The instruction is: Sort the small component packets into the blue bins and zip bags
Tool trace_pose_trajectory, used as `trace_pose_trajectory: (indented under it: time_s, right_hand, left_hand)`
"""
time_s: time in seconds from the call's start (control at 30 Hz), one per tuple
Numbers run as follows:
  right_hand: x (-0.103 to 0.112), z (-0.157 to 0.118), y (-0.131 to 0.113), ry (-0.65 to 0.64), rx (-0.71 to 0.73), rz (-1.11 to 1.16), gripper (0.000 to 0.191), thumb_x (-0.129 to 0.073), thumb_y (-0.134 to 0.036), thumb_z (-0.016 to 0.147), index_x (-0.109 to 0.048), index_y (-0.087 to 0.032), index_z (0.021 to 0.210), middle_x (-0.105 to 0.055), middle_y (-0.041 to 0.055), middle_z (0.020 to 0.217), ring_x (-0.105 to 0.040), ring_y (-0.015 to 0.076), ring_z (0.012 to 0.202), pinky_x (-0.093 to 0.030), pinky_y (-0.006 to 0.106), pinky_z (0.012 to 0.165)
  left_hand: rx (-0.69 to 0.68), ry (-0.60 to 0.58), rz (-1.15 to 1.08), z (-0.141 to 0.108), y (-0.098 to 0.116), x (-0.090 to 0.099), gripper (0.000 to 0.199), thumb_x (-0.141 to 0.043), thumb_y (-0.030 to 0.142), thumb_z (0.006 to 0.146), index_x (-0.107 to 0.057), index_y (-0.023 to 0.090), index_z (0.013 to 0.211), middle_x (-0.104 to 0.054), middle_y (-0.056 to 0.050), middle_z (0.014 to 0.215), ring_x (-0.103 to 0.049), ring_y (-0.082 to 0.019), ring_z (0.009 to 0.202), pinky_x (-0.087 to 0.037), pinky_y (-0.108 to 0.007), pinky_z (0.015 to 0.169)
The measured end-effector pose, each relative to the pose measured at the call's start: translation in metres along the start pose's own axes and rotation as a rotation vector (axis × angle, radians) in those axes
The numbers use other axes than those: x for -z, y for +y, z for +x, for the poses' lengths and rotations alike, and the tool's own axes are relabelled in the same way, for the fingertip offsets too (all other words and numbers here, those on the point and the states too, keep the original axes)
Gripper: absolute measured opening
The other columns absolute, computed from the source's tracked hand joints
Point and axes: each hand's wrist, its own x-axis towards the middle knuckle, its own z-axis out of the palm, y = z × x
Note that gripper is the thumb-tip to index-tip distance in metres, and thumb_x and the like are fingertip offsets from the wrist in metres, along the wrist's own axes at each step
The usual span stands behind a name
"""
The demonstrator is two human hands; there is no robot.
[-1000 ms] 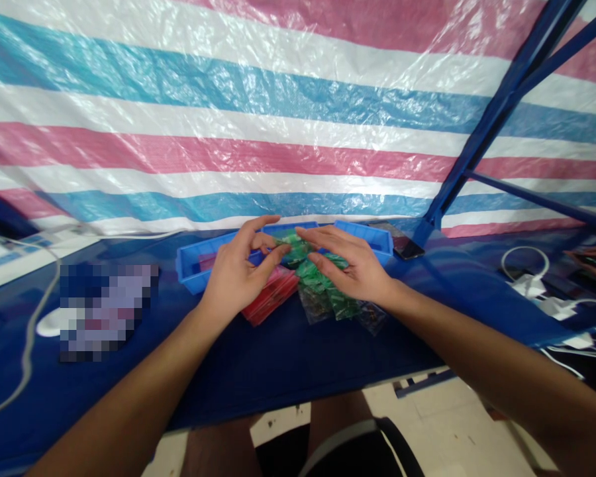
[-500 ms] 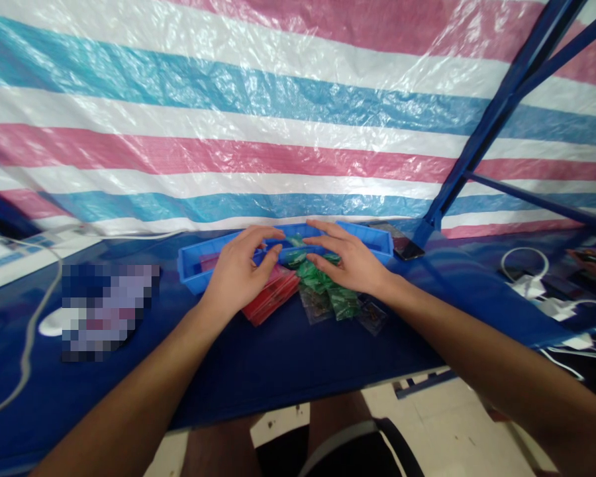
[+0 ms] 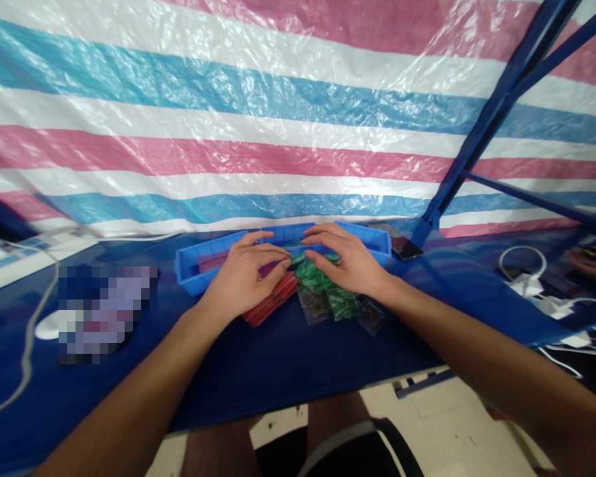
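Note:
My left hand [image 3: 246, 273] is over the red packets [image 3: 273, 301], its fingers apart and pointing right toward the green packets. Above the right side of the green packets [image 3: 342, 301] is my right hand [image 3: 345, 258], also with spread fingers. Neither hand shows anything held. Clear packets [image 3: 371, 317] with small dark contents lie at the right of the pile. Behind the hands stand three blue bins: the left bin [image 3: 191, 285] has a pinkish-red packet inside, the middle bin [image 3: 288, 232] is partly hidden by my hands, and the right bin [image 3: 385, 242] is angled.
A dark phone [image 3: 407, 248] lies right of the bins. At the left are a blurred-out purple item [image 3: 124, 298], a white round object [image 3: 48, 326] and a white cable [image 3: 30, 331]. White plugs [image 3: 526, 285] and another person's hand [image 3: 589, 265] are at the right.
The fingers of my left hand have spread and reach a little further right. My right hand's fingers have drawn slightly closer together. The other person's hand has come into view at the far right.

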Motion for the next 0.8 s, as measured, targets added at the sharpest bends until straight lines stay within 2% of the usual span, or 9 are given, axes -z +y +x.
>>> trace_pose_trajectory:
  time_s: [0.07, 0.2, 0.37, 0.43, 0.53, 0.63, 0.73, 0.8]
  right_hand:
    - [0.001, 0.001, -0.001, -0.002, -0.008, 0.012, 0.024, -0.062, -0.034, 0.11, -0.075, -0.024, 0.127, -0.076, 0.0145, 0.136, -0.071, 0.0304, 0.131, -0.055, 0.052, 0.117]
    - [-0.001, -0.001, -0.001, 0.007, -0.067, 0.068, 0.028, -0.066, -0.037, 0.108, -0.072, -0.025, 0.132, -0.078, 0.0134, 0.135, -0.073, 0.0313, 0.129, -0.056, 0.053, 0.116]
    - [-0.013, -0.004, 0.003, 0.093, -0.213, 0.408, 0.047, -0.082, -0.044, 0.098, -0.063, -0.028, 0.138, -0.077, 0.0098, 0.141, -0.074, 0.0276, 0.131, -0.056, 0.047, 0.119]
    - [-0.017, -0.004, 0.005, 0.093, -0.26, 0.535, 0.054, -0.086, -0.046, 0.093, -0.061, -0.028, 0.137, -0.081, 0.0073, 0.129, -0.078, 0.0259, 0.122, -0.058, 0.046, 0.116]
    - [-0.018, -0.001, 0.005, 0.099, -0.349, 0.617, 0.053, -0.089, -0.049, 0.09, -0.064, -0.026, 0.13, -0.08, 0.0008, 0.098, -0.078, 0.0215, 0.093, -0.063, 0.04, 0.095]
    - [-0.014, 0.002, 0.002, 0.113, -0.379, 0.695, 0.047, -0.089, -0.05, 0.089, -0.062, -0.027, 0.118, -0.07, -0.0037, 0.084, -0.068, 0.016, 0.074, -0.057, 0.032, 0.075]
    - [-0.011, 0.002, -0.002, 0.109, -0.361, 0.767, 0.047, -0.088, -0.048, 0.091, -0.056, -0.028, 0.12, -0.067, -0.0055, 0.084, -0.063, 0.0134, 0.072, -0.052, 0.028, 0.07]
    - [-0.012, 0.002, -0.003, 0.112, -0.35, 0.793, 0.052, -0.088, -0.046, 0.091, -0.053, -0.029, 0.126, -0.066, -0.0063, 0.086, -0.062, 0.0123, 0.072, -0.05, 0.027, 0.07]
  left_hand:
    - [0.017, 0.017, -0.044, 0.0, 0.002, 0.001, 0.023, -0.065, 0.036, 0.105, -0.087, 0.027, 0.109, -0.087, -0.004, 0.118, -0.07, -0.033, 0.135, -0.046, -0.059, 0.128]
    - [0.106, 0.135, -0.211, 0.001, 0.009, 0.006, 0.024, -0.07, 0.038, 0.105, -0.086, 0.025, 0.116, -0.084, -0.008, 0.124, -0.075, -0.03, 0.127, -0.055, -0.051, 0.12]
    - [0.138, 0.24, -0.412, 0.002, 0.019, 0.006, 0.023, -0.077, 0.038, 0.102, -0.087, 0.022, 0.116, -0.083, -0.01, 0.126, -0.078, -0.028, 0.118, -0.062, -0.043, 0.112]
    - [0.153, 0.249, -0.493, 0.002, 0.02, 0.004, 0.025, -0.08, 0.039, 0.1, -0.086, 0.022, 0.117, -0.081, -0.011, 0.128, -0.079, -0.028, 0.117, -0.065, -0.041, 0.108]
    - [0.159, 0.223, -0.566, 0.002, 0.019, 0.001, 0.03, -0.08, 0.036, 0.099, -0.083, 0.023, 0.126, -0.078, -0.011, 0.136, -0.079, -0.028, 0.118, -0.067, -0.041, 0.104]
    - [0.081, 0.185, -0.507, 0.001, 0.02, 0.002, 0.041, -0.075, 0.028, 0.101, -0.074, 0.027, 0.142, -0.068, -0.012, 0.152, -0.075, -0.03, 0.129, -0.069, -0.042, 0.102]
    - [-0.026, 0.152, -0.327, 0.0, 0.023, 0.005, 0.048, -0.072, 0.022, 0.1, -0.069, 0.029, 0.148, -0.057, -0.011, 0.165, -0.062, -0.032, 0.146, -0.068, -0.042, 0.104]
    - [-0.06, 0.143, -0.228, 0.0, 0.024, 0.006, 0.047, -0.074, 0.024, 0.101, -0.069, 0.029, 0.147, -0.056, -0.01, 0.165, -0.058, -0.032, 0.15, -0.066, -0.042, 0.106]
